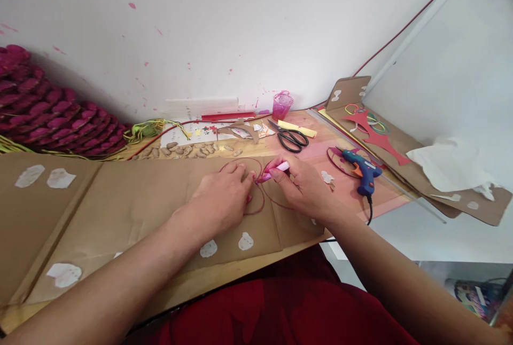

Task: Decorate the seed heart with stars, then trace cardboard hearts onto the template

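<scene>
A long sheet of brown cardboard [152, 190] lies on the wooden table, with rounded dark red outlines drawn near its right part. My left hand [224, 190] presses down on the cardboard over one outline, fingers spread a little; whether anything lies under the palm is hidden. My right hand [300, 185] grips a pink and white marker [279, 169] whose tip points at the spot where two outlines meet, close to my left fingertips. White torn paper patches [246, 241] are stuck on the cardboard.
Black scissors [291, 138], a pink-stained plastic cup [282, 104] and peanuts [188, 150] are behind the cardboard. A blue glue gun [364, 171] is to the right, beside more cardboard [425, 190] with red scraps [379, 139] and white cloth [452, 166]. A magenta scaly object [56, 110] stands far left.
</scene>
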`<state>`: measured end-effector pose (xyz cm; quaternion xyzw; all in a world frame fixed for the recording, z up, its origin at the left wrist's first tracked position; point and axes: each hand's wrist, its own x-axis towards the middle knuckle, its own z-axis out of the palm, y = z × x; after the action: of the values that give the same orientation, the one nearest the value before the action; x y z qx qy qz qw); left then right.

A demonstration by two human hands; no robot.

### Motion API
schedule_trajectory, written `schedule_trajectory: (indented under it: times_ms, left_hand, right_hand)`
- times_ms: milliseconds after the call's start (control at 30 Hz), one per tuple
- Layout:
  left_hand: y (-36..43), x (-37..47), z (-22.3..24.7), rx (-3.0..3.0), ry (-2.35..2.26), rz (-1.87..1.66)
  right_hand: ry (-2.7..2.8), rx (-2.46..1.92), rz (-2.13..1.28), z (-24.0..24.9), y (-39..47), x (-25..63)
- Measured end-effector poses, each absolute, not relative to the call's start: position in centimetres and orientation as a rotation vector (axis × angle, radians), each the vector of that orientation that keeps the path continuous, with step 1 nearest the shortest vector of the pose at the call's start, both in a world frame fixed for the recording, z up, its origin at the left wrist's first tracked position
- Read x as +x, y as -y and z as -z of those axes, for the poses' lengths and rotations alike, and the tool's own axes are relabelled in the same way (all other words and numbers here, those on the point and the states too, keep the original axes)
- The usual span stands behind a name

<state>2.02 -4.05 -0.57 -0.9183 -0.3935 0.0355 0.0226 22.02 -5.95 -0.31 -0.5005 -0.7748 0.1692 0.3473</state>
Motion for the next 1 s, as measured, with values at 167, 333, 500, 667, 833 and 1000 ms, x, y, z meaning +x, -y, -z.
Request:
schedule_trajectory:
  times_ms: [167, 333, 500, 667, 833, 1000]
  left_hand:
    - [4.1, 2.1, 0.3, -2.845, 1.234, -0.143]
    - [4.0, 2.1, 0.3, -2.856, 1.234, -0.164]
    - [4.0, 2.1, 0.3, -2.852, 1.241, -0.173]
    - [4.0, 2.1, 0.4, -2.840, 1.220, -0.162]
    - [4.0, 2.0, 0.4, -2.837, 1.220, -0.166]
    - [3.9, 2.0, 0.2, -2.840, 1.224, -0.195]
  right_hand:
    - [2.019, -1.329, -0.505, 0.2, 5.9, 22.1]
    - [1.980, -1.304, -0.508, 0.6, 6.0, 22.2]
    - [1.979, -1.297, -0.544, 0.6, 6.0, 22.2]
    - [2.027, -1.307, -0.509, 0.0, 6.2, 22.3]
    - [2.021, -1.325, -0.439, -0.1, 7.2, 22.5]
    - [2.030, -1.334, -0.390, 0.2, 8.5, 22.7]
